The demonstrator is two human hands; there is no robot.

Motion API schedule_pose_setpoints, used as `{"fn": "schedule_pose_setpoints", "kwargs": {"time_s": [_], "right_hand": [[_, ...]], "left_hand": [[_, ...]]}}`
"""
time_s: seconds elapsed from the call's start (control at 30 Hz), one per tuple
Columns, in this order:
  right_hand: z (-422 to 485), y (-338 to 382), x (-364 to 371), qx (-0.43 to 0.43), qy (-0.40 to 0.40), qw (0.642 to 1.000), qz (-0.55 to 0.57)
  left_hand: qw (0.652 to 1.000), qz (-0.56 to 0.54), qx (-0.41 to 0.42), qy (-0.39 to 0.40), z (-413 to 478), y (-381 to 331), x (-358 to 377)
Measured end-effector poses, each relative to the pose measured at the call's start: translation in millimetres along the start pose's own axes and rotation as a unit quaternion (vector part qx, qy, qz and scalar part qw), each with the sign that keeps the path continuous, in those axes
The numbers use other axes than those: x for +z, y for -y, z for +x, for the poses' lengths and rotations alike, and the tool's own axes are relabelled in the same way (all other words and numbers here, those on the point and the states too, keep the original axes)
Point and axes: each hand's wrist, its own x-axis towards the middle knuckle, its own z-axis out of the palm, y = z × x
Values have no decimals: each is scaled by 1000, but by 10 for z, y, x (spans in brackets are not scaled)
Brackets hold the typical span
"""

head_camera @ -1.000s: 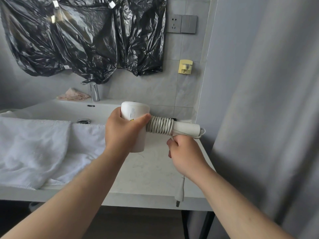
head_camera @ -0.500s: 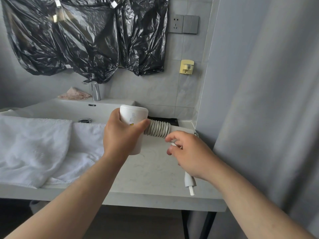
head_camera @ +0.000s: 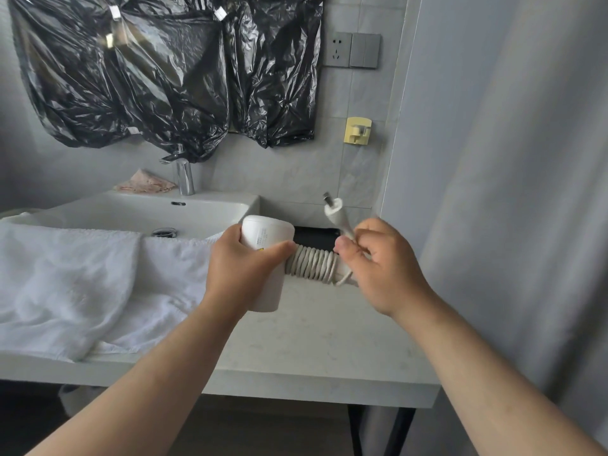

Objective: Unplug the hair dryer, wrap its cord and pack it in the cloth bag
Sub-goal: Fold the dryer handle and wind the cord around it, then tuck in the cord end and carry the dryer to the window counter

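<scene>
Head camera view: a person holds a white hair dryer (head_camera: 268, 232) above the counter (head_camera: 316, 340) just right of the sink (head_camera: 131, 212), the left hand (head_camera: 243, 268) wrapped around its barrel with the thumb toward the camera. Its cord (head_camera: 312, 263) is wound in tight, even coils around the handle, which points right, away from the sink. The right hand (head_camera: 385, 268) pinches the last stretch of cord between thumb and fingers at the far end of the coils. The plug (head_camera: 334, 209) stands above that hand, its prongs tilted up and toward the sink. A short loop of cord hangs loose beneath the coils. A white towel (head_camera: 65, 281) is draped over the sink's front edge and onto the counter. A tap (head_camera: 184, 176) rises behind the sink, with a pinkish cloth (head_camera: 144, 184) beside it. Black plastic sheeting (head_camera: 164, 77) is taped to the wall above the sink; a wall socket (head_camera: 337, 49) and a yellow hook (head_camera: 358, 130) sit farther right. A black object (head_camera: 316, 236) lies against the wall right of the sink, partly hidden by the dryer.
</scene>
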Motion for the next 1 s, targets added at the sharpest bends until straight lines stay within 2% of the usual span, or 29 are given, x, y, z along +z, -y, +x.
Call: {"fn": "schedule_pose_setpoints", "kwargs": {"time_s": [0.07,0.17,0.3,0.43,0.57,0.63,0.73,0.87,1.0], "right_hand": [[52,-88,-4,61,45,997,-25],[70,-158,-22,195,119,973,21],[55,-197,45,238,131,962,16],[40,-211,80,210,111,968,-86],[68,-279,36,188,105,962,-168],[63,-281,25,162,116,957,-210],[53,-257,45,101,125,955,-250],[121,-229,90,-21,147,935,-323],[204,-154,191,-118,190,907,-357]], "left_hand": [[999,24,7,25,-34,-3,-9],[999,24,16,41,-81,-21,-22],[999,5,22,45,-111,-12,8],[998,-18,31,56,-219,60,82],[984,-65,-20,164,-162,196,-2],[979,-58,-39,190,-79,290,-42],[978,64,-6,198,-54,364,-32],[937,256,37,235,-83,412,15],[905,321,32,276,-177,549,154]]}}
